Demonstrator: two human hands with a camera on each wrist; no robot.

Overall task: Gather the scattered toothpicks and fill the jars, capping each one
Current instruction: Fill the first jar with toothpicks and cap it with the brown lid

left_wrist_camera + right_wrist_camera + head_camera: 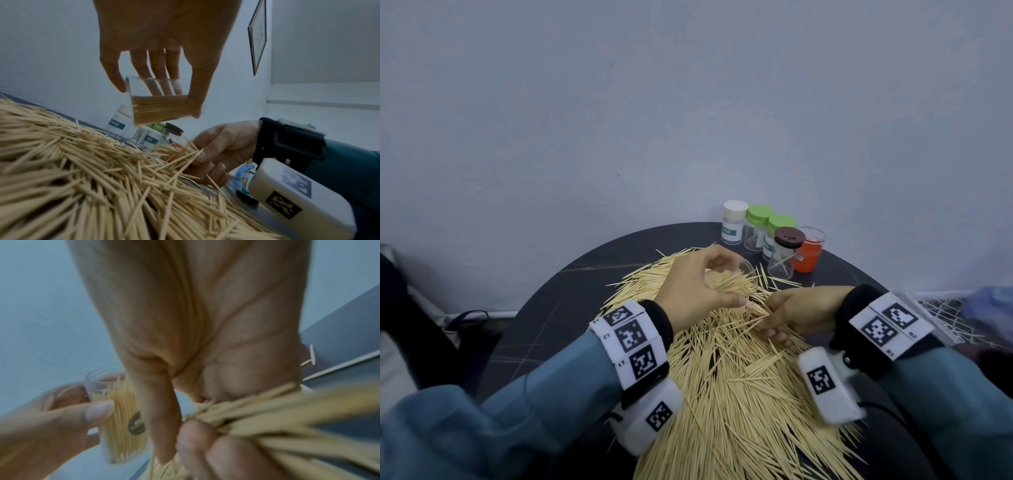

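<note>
A big heap of toothpicks covers the round dark table. My left hand grips a clear uncapped jar, tilted on its side and partly filled with toothpicks, above the far part of the heap. The same jar shows in the right wrist view. Just to its right, my right hand pinches a bundle of toothpicks at the heap's surface, its fingers curled round them.
Several jars stand at the table's far edge: a white-capped one, two green-capped ones, a brown-capped one holding a few picks, and an orange one. A wall rises behind. A framed picture hangs at the right.
</note>
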